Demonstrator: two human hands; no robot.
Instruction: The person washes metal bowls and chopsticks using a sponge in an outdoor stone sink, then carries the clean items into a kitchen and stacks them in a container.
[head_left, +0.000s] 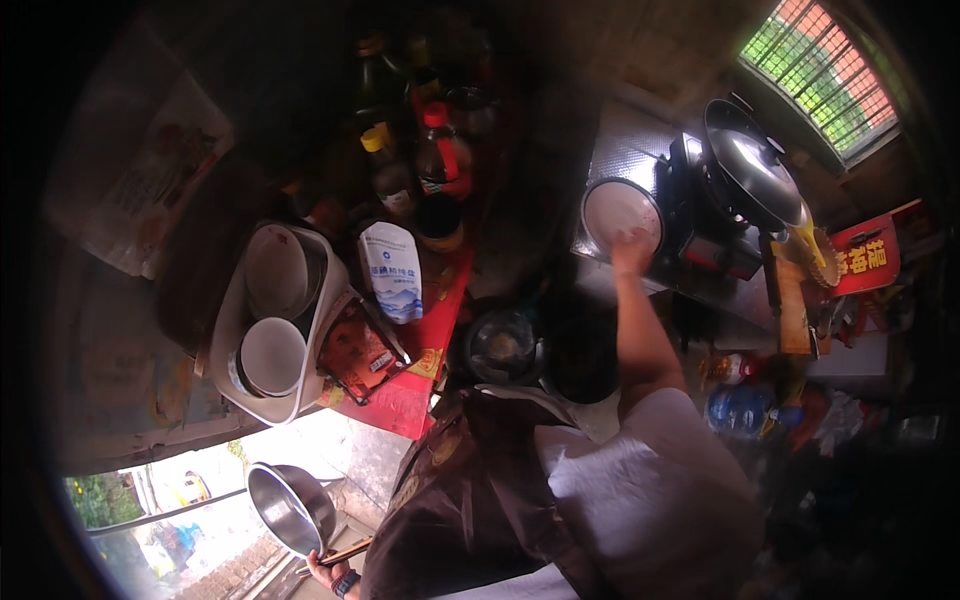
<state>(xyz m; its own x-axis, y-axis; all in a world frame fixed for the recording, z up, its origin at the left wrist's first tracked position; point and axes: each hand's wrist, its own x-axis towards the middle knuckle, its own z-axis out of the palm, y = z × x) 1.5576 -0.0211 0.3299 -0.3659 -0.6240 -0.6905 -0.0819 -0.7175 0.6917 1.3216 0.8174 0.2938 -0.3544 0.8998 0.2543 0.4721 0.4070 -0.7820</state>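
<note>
At the lower left, my left hand (324, 574), with a watch and beads at its wrist, holds a stainless steel mixing bowl (319, 499) by the rim. Wooden chopsticks (349, 551) are in that same hand. The steel bowl is tilted, its opening facing left. My right arm stretches up to the gas stove's side, where my right hand (634, 251) grips the near rim of a white bowl (615, 210) with a dark edge. That bowl is over a shiny metal-covered surface (622, 146); whether it touches is unclear.
A lidded wok (757, 169) sits on a gas stove (712, 232), with a yellow-handled utensil (814, 240) beside it. On the left, a white plastic basin (225, 375) holds several bowls. Nearby are a salt bag (394, 274), a red-capped bottle (442, 154) and a red-brown packet (360, 349).
</note>
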